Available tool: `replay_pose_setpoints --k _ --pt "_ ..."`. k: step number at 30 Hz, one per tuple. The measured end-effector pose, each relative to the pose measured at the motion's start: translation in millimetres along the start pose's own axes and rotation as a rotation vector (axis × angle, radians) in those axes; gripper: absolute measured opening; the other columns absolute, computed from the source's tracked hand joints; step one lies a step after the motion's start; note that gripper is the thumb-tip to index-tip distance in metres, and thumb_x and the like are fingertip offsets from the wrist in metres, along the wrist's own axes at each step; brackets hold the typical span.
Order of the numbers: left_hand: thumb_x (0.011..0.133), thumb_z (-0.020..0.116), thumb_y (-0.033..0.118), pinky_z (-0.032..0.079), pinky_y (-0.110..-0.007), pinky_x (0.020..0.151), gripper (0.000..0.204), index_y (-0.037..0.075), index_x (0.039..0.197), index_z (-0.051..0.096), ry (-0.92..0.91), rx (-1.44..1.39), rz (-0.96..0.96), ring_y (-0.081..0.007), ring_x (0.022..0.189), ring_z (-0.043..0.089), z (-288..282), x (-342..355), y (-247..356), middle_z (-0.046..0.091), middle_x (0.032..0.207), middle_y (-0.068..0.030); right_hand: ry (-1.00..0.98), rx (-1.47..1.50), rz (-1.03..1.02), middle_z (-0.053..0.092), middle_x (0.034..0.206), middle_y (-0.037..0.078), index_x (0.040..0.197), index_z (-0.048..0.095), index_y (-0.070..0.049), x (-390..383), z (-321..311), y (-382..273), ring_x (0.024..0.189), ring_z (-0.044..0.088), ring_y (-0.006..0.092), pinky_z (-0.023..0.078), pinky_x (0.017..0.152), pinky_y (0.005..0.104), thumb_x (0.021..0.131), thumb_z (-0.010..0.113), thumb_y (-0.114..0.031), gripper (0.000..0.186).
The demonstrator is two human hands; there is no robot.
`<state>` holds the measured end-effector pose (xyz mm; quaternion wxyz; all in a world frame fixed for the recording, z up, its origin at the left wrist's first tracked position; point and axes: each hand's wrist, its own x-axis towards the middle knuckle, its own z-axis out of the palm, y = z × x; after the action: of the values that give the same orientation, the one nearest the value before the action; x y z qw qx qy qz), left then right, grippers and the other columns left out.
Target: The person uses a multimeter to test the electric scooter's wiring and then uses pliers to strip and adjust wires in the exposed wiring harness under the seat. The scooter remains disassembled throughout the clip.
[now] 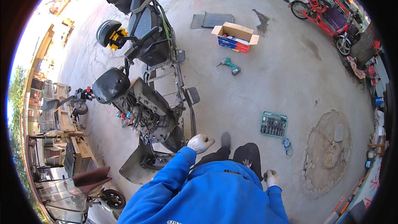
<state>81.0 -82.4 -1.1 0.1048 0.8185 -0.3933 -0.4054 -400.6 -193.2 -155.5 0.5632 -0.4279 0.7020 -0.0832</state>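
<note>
My left hand [201, 143], in a pale glove, is curled closed in front of me, with nothing showing in it. It is just right of the front end of a partly stripped electric scooter [159, 105], whose wiring and frame lie bare. A loose-looking dark front panel [134, 164] is low at the scooter's front. Down by my right thigh, my right hand [271, 177], gloved too, is closed. Something small and dark shows at its fingers; what it is cannot be made out.
On the concrete floor are a green cordless drill [230, 65], an open cardboard box [235, 37], a green socket set case [274, 124] and a small blue item [287, 144]. Broken concrete [327, 153] lies at right. A red scooter [323, 12] is parked far right; other vehicles line the left.
</note>
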Motion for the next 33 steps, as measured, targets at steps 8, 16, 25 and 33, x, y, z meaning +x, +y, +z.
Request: replay_pose_setpoints --k 8,16,25,33 --pt "0.094 0.066 0.055 0.050 -0.045 0.060 0.062 -0.006 0.087 0.073 0.092 -0.421 -0.439 -0.0254 0.064 0.066 73 15 -105 0.067 0.065 -0.0163 -0.160 -0.460 -0.224 0.076 0.082 0.021 0.107 0.077 0.006 90 -12 -101 0.073 0.074 0.0275 0.057 0.069 0.0400 0.093 0.063 -0.031 0.042" --pt "0.095 0.065 0.056 0.057 -0.043 0.063 0.062 -0.005 0.091 0.074 0.023 -0.438 -0.656 -0.0288 0.066 0.073 127 -17 -111 0.070 0.071 -0.0205 -0.192 -0.434 -0.144 0.074 0.076 0.013 0.095 0.077 0.004 210 -34 -232 0.066 0.070 0.0226 0.055 0.064 0.0393 0.095 0.063 -0.026 0.033" --pt "0.099 0.061 0.039 0.053 -0.047 0.073 0.048 -0.007 0.092 0.072 0.133 -0.302 -0.392 -0.0435 0.082 0.071 -46 181 10 0.071 0.080 -0.0288 -0.026 -0.261 -0.143 0.070 0.070 0.012 0.096 0.075 0.002 259 -38 -278 0.062 0.066 0.0201 0.054 0.059 0.0382 0.095 0.062 -0.032 0.036" --pt "0.097 0.066 0.053 0.051 -0.052 0.066 0.059 -0.003 0.080 0.074 -0.146 0.315 0.036 -0.0435 0.067 0.066 -68 346 -167 0.068 0.070 -0.0254 0.198 -0.290 0.076 0.077 0.110 0.025 0.120 0.076 -0.003 202 30 -298 0.107 0.072 0.0433 0.055 0.099 0.0464 0.091 0.061 -0.036 0.047"
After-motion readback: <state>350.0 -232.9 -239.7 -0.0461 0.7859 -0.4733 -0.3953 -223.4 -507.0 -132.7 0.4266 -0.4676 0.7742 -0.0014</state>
